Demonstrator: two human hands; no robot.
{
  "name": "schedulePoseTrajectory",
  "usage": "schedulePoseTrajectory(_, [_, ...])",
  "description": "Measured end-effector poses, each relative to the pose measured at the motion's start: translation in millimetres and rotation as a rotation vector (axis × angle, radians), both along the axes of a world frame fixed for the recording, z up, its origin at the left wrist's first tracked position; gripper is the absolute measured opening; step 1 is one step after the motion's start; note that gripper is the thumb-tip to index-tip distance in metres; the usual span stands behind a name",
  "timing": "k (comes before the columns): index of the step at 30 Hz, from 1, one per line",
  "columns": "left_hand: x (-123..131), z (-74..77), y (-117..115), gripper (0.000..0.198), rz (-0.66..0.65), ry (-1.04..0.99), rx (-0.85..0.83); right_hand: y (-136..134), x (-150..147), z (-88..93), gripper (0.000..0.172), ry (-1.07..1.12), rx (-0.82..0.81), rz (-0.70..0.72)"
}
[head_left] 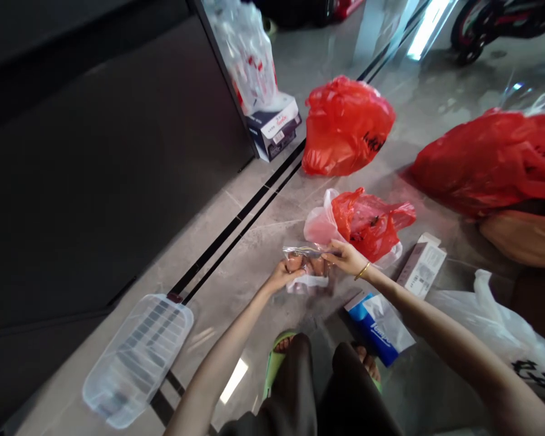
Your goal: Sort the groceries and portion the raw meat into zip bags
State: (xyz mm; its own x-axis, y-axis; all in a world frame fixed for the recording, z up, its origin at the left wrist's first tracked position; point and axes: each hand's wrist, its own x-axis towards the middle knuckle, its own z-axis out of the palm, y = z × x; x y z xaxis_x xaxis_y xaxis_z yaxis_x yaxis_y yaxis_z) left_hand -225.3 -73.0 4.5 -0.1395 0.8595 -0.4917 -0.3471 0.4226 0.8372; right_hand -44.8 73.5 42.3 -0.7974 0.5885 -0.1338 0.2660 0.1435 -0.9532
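Observation:
Both my hands hold a small clear plastic bag (pixel 309 266) with reddish-brown pieces inside, low over the grey floor. My left hand (pixel 284 275) is closed on the bag's left side. My right hand (pixel 347 257), with a gold bangle at the wrist, pinches the bag's top right edge. Just behind the bag lies a small red plastic bag (pixel 370 223) with a pink one beside it.
A clear plastic tray (pixel 136 357) lies at lower left by a dark floor track. A blue tissue pack (pixel 381 330) and a white carton (pixel 422 266) lie at right. Larger red bags (pixel 345 124) (pixel 495 160), a boxed pack (pixel 275 124) and a white bag (pixel 508 336) surround me.

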Motion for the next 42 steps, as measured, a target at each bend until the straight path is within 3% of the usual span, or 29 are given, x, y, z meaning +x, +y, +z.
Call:
schedulePoseTrajectory(2, [0, 36.6, 8, 0.043, 0.084, -0.019, -0.008, 7, -7, 36.0, 0.035, 0.072, -0.135, -0.151])
schedulePoseTrajectory(4, [-1, 94.4, 14, 0.045, 0.191, -0.024, -0.016, 9, -14, 90.0, 0.038, 0.166, -0.318, -0.308])
schedulePoseTrajectory(6, [1, 167.3, 18, 0.046, 0.3, -0.013, -0.016, 3, -17, 155.9, 0.043, 0.253, -0.515, -0.347])
schedulePoseTrajectory(9, [9, 286.0, 17, 0.044, 0.371, 0.021, -0.014, -19, -15, 259.0, 0.052, 0.272, -0.651, -0.215])
schedulePoseTrajectory(13, [19, 437.2, 8, 0.045, 0.354, 0.03, -0.02, -39, -11, 391.0, 0.049, 0.253, -0.749, -0.256])
schedulePoseTrajectory(17, [22, 581.4, -4, 0.048, 0.301, 0.0, 0.057, -40, -8, 531.3, 0.049, 0.279, -0.876, -0.206])
schedulePoseTrajectory(22, [11, 740.7, -14, 0.047, 0.334, -0.133, 0.123, -25, -21, 704.6, 0.054, 0.217, -0.971, -0.143])
schedulePoseTrajectory(25, [-6, 824.6, -12, 0.04, 0.5, -0.099, 0.166, -12, -45, 798.2, 0.053, 0.171, -0.902, -0.057])
schedulePoseTrajectory(27, [-26, 879.3, -9, 0.037, 0.589, -0.062, 0.208, -2, -71, 857.1, 0.048, 0.149, -0.842, 0.005])
schedulePoseTrajectory(31, [-89, 989.3, 1, 0.041, 0.544, 0.012, 0.41, 18, -147, 971.1, 0.038, 0.101, -0.698, 0.083])
schedulePoseTrajectory(34, [-155, 1071.1, 11, 0.036, 0.545, 0.066, 0.477, 34, -223, 1049.6, 0.037, 0.092, -0.626, 0.137])
schedulePoseTrajectory(37, [-236, 1147.5, 28, 0.024, 0.549, 0.204, 0.478, 52, -310, 1115.2, 0.028, 0.228, -0.52, 0.189])
schedulePoseTrajectory(40, [-322, 1203.3, 51, 0.022, 0.438, 0.318, 0.406, 72, -397, 1162.8, 0.025, 0.271, -0.393, 0.194])
schedulePoseTrajectory(42, [-376, 1219.6, 69, 0.025, 0.407, 0.447, 0.403, 88, -449, 1181.7, 0.024, 0.192, -0.3, 0.179])
